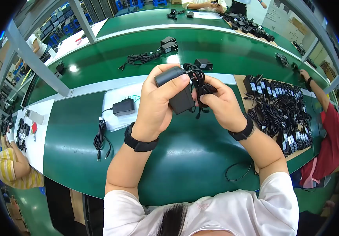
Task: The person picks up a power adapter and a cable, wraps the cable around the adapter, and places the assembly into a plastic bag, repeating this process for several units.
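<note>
My left hand [157,96] is closed around a black power adapter [181,101], its thumb lying across the top of the body. Metal prongs on the adapter point toward the right. My right hand [222,103] pinches the adapter's bundled black cable [203,92], which is folded into loops. Both hands are raised above the green bench. To the left of my left wrist, another black adapter [123,107] rests on a stack of clear plastic bags [112,96], and its tied cable [100,139] hangs onto the bench.
On the right, a cardboard sheet [241,80] bears rows of black adapters with cables. More adapters [169,45] lie on the conveyor beyond the grey rail. A loose black cable [238,173] curls near my right elbow. Co-workers sit on both sides; one in red [328,133] reaches toward the conveyor.
</note>
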Demonstrator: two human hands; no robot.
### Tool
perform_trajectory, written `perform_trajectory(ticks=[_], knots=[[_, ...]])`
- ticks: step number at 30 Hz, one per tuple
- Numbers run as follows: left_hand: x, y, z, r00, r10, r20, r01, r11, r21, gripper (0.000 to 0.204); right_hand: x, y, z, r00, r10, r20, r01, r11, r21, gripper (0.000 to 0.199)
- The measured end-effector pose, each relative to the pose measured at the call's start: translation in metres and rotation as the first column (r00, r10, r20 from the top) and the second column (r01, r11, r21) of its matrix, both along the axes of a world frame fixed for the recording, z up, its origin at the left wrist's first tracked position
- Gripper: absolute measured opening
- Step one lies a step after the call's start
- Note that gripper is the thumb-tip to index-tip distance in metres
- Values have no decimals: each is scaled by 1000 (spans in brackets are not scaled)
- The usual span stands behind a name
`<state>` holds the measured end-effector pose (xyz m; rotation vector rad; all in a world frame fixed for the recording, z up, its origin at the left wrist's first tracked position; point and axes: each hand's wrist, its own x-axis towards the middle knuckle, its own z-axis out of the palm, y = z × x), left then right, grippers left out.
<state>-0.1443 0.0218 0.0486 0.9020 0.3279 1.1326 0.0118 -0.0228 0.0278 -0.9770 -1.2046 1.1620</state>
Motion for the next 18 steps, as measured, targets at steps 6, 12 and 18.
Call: perform_trajectory(ticks=[6, 12, 18], knots=[[-1, 2, -1, 999, 30, -13, -30, 999, 36, 30, -2, 5, 0, 994, 28, 106, -39, 993, 108, 48], [-1, -8, 2, 993, 117, 1, -117, 991, 61, 29, 0, 7, 0, 949, -44, 312, -83, 921, 381, 54], [-4, -10, 0, 988, 152, -22, -149, 984, 98, 31, 3, 4, 9, 620, -377, 688, -283, 711, 644, 67]])
